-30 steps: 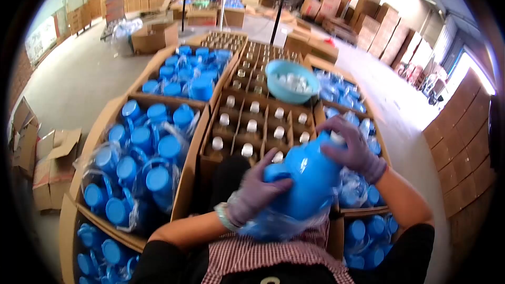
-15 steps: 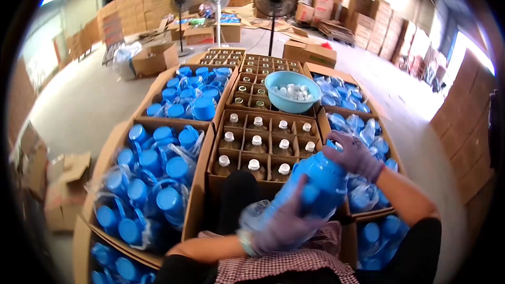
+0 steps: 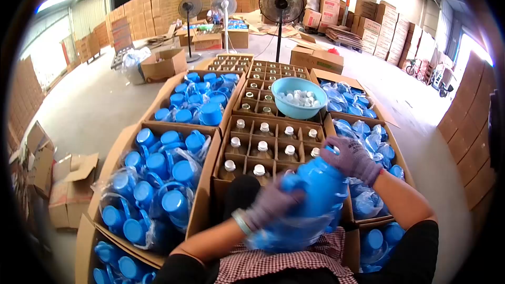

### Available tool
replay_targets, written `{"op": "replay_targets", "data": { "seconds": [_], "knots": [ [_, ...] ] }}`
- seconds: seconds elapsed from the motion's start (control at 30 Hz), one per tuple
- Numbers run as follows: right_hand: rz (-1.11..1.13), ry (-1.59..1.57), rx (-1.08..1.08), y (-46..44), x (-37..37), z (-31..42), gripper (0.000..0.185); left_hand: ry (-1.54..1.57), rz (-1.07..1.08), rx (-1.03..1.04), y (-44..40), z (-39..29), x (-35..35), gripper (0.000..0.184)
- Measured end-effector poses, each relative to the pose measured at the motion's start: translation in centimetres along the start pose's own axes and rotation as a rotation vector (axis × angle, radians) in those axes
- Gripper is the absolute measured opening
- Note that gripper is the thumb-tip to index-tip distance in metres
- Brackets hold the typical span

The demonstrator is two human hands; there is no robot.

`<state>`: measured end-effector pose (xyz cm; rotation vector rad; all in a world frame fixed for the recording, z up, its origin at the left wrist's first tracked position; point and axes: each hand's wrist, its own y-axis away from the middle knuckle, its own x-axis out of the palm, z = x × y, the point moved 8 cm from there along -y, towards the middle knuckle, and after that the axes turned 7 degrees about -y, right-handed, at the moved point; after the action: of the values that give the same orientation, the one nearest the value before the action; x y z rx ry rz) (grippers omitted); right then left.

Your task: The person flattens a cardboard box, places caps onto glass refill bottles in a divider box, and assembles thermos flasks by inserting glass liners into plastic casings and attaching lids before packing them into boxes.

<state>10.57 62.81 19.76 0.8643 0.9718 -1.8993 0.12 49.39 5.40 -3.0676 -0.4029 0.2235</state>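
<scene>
A big blue container (image 3: 318,184), partly in clear plastic film, is tilted above my lap. My right hand (image 3: 351,159), in a grey-purple glove, is closed round its top end. My left hand (image 3: 271,204), gloved too and blurred, lies against its left side at a blue part like a handle or cup; its finger shape is smeared. Just beyond, a divided carton (image 3: 246,164) holds bottles with white caps (image 3: 263,146). On a farther carton of bottles rests a light blue basin (image 3: 280,100) full of small white caps (image 3: 300,98).
Cartons of blue lidded containers stand at left (image 3: 157,164) and right (image 3: 368,142). Farther off are three standing fans (image 3: 281,4), an open cardboard box (image 3: 164,65) and stacked cartons (image 3: 329,5). A torn carton (image 3: 71,189) lies on the left floor.
The blue container has turned and shifted between my hands. My left hand moved down along it, then back up and left. My right hand stays at its top. The camera view has tilted up.
</scene>
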Motion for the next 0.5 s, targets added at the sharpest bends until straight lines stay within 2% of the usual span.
{"op": "replay_targets", "data": {
  "seconds": [0.03,0.07,0.1,0.17,0.23,0.27,0.33,0.37,0.43,0.5],
  "knots": [
    [0.005,-0.018,0.070,0.2,1.0,-3.3,0.030,-0.362,-0.169,0.048,2.5,-2.3,1.2,0.097],
    [0.038,-0.020,0.149,1.1,1.6,-5.1,0.030,-0.269,-0.164,0.050,2.4,-2.3,1.5,0.098],
    [0.046,0.018,0.121,1.5,0.9,-3.8,0.033,-0.110,-0.066,0.026,2.5,-2.2,2.1,0.098],
    [0.022,0.103,0.052,1.7,-0.6,1.0,0.041,0.170,0.151,0.019,3.4,-2.8,0.8,0.100],
    [0.082,0.074,-0.011,2.0,-3.1,8.0,0.052,0.316,0.280,0.093,4.0,-3.5,-1.7,0.101],
    [0.082,0.083,-0.183,1.8,-3.7,10.8,0.055,0.397,0.353,0.014,3.9,-3.3,-3.3,0.101],
    [0.083,0.077,-0.530,1.7,-4.1,15.0,0.060,0.524,0.470,0.006,3.5,-2.7,-5.1,0.102],
    [0.144,-0.025,-0.490,1.5,-3.7,14.9,0.059,0.502,0.533,0.058,3.5,-2.8,-5.2,0.102],
    [0.283,-0.238,-0.403,1.4,-1.9,14.5,0.056,0.464,0.490,0.159,3.1,-2.1,-5.1,0.105],
    [0.235,-0.236,-0.343,1.6,-1.2,12.4,0.050,0.495,0.324,0.113,4.0,-1.9,-4.4,0.105]
  ]
}}
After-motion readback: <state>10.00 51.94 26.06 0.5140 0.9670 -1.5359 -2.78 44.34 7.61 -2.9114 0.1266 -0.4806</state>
